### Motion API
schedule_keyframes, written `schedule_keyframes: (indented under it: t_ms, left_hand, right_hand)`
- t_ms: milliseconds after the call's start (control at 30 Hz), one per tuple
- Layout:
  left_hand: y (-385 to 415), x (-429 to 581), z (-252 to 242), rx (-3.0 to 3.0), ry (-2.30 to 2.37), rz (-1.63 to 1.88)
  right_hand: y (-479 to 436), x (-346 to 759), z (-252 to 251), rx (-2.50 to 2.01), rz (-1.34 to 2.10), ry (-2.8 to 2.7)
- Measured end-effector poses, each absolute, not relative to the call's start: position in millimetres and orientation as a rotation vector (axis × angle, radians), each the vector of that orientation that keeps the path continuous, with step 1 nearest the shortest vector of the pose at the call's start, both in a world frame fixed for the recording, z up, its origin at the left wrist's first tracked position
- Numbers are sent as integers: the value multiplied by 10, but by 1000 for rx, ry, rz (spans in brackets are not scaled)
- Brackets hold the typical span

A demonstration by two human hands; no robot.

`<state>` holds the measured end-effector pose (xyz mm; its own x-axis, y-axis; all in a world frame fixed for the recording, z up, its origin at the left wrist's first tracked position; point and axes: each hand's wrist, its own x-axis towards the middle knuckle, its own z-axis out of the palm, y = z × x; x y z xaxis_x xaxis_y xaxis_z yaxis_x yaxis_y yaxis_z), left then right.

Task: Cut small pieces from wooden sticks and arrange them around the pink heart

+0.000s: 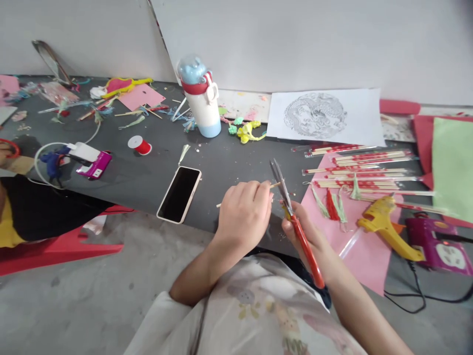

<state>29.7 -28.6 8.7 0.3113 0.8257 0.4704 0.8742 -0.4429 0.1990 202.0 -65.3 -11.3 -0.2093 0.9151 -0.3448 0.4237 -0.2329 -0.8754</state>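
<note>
Worktop [229,162]: dark, set along a white wall and littered with craft scraps.

Dragon drawing [325,116]: white sheet lying flat at the back edge, right of centre.

Pink sheet [362,251]: hangs over the front edge on the right. Packs of sticks [365,170] lie in rows on its far part. A yellow glue gun [388,227] rests on its right side.

Bottle [201,106]: white with a blue lid, upright near the back edge, left of the drawing.

Phone [179,194]: face up with a dark screen, at the front edge left of the hands.

Left hand [244,214]: over the front edge, grip narrow, fingertips pinched on a thin stick [275,185]. One end of the stick shows to the left of the hand.

Right hand [306,234]: just beside the left hand, grip wrapped round the red handles of the scissors [291,217]. The blades point away toward the back edge and look nearly together. The stick's right end meets them. I cannot tell whether it sits between the blades.

Red spool [139,145]: lies on its side, well left of the phone.
</note>
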Motion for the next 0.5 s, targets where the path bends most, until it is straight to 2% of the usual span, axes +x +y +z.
schedule_keyframes:
  t_ms: [400, 500]
  left_hand:
    - [-269, 300, 91, -2461, -1577, -809]
    - [-258, 322, 102, -2426, -1559, -874]
  right_hand:
    - [-675, 1986, -185, -1512, 1550, -1474]
    - [-687, 1973, -216, -1500, 1455, -1541]
